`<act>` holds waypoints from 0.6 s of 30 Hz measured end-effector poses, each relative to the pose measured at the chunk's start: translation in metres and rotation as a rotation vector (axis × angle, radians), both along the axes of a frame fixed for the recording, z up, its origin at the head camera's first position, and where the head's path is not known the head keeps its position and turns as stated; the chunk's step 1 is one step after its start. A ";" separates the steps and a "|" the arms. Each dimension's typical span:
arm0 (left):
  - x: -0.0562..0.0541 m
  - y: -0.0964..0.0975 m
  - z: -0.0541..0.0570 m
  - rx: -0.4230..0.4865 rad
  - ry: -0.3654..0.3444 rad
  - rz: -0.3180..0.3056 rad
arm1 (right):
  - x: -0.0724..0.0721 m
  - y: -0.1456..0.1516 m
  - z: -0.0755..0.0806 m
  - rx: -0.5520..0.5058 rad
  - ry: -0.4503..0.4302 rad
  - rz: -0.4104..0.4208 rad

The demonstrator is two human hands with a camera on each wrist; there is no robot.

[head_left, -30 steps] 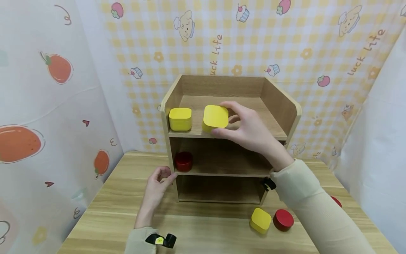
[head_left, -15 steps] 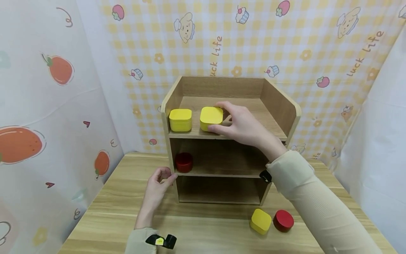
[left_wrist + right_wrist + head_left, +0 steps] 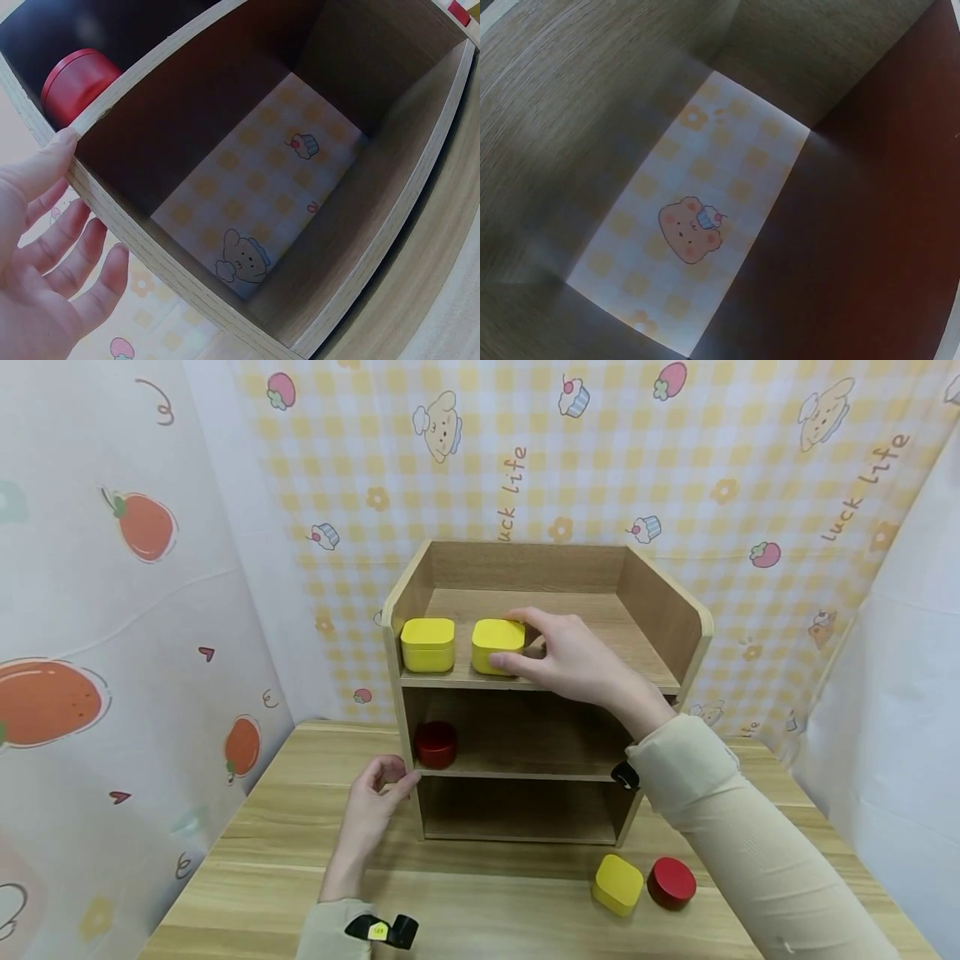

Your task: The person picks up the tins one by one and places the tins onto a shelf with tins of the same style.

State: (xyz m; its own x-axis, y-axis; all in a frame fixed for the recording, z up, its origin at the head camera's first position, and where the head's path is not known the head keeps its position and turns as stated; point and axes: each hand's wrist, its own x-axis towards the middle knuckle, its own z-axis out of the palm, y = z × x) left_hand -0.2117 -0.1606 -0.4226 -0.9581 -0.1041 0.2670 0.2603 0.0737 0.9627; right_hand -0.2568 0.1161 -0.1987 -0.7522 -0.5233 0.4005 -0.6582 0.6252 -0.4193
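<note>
My right hand [image 3: 577, 660] pinches a yellow rounded-square box [image 3: 489, 640] on the top level of a small wooden shelf [image 3: 525, 682]. Its thumb is across the front of the box, its fingers behind. To the left, a second yellow box [image 3: 427, 645] with a lid seam stands by the side panel. My left hand [image 3: 369, 802] is at the shelf's left side. In the left wrist view its thumb [image 3: 46, 161] touches the panel's front edge while the other fingers curve loosely outside it. Neither the right hand nor its box appears in the right wrist view, which looks into a shelf compartment.
A red round box [image 3: 437, 745] sits at the left of the middle level. On the wooden table [image 3: 487, 902], front right, lie another yellow box [image 3: 618, 885] and a red round box [image 3: 671, 883]. A patterned cloth [image 3: 675, 460] hangs behind the shelf.
My right hand has brought the yellow box down and slightly left onto the top level, nearer the other yellow box. The left hand has stayed at the side panel.
</note>
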 end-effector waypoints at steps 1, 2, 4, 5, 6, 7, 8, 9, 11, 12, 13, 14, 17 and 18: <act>0.000 0.000 0.000 -0.002 0.001 0.001 | 0.000 0.000 0.000 0.001 0.000 0.001; 0.000 0.000 0.000 -0.003 0.002 0.001 | 0.000 0.000 0.000 0.004 0.002 0.002; -0.001 0.000 -0.001 -0.006 0.001 0.002 | -0.001 -0.001 0.000 0.008 0.005 0.001; 0.000 0.000 -0.001 -0.005 0.001 0.002 | -0.001 -0.001 0.000 0.012 0.007 0.000; 0.000 0.000 -0.001 -0.004 0.000 0.002 | -0.001 -0.001 0.000 0.017 0.007 -0.003; 0.000 0.000 -0.001 -0.003 0.000 0.001 | -0.001 -0.001 0.000 0.023 0.008 -0.007; 0.000 0.000 -0.001 -0.001 0.000 0.001 | -0.002 -0.001 0.000 0.027 0.007 -0.010; 0.000 0.000 -0.001 0.001 0.001 0.000 | -0.002 -0.001 0.000 0.029 0.003 -0.013; 0.000 0.000 -0.001 0.004 0.001 -0.002 | -0.002 -0.001 0.000 0.034 -0.006 -0.017; 0.000 0.000 -0.001 0.003 0.000 -0.002 | -0.002 -0.001 0.000 0.038 -0.010 -0.020; 0.000 0.000 -0.001 0.002 -0.001 -0.002 | -0.001 -0.001 0.000 0.043 -0.015 -0.022; 0.000 0.000 -0.001 0.000 -0.001 -0.001 | -0.001 -0.001 0.001 0.052 -0.018 -0.024; -0.001 0.000 -0.002 -0.004 -0.002 0.000 | 0.001 0.000 0.002 0.076 -0.042 -0.039; -0.001 0.000 -0.002 -0.004 -0.001 0.001 | 0.002 0.001 0.002 0.081 -0.051 -0.046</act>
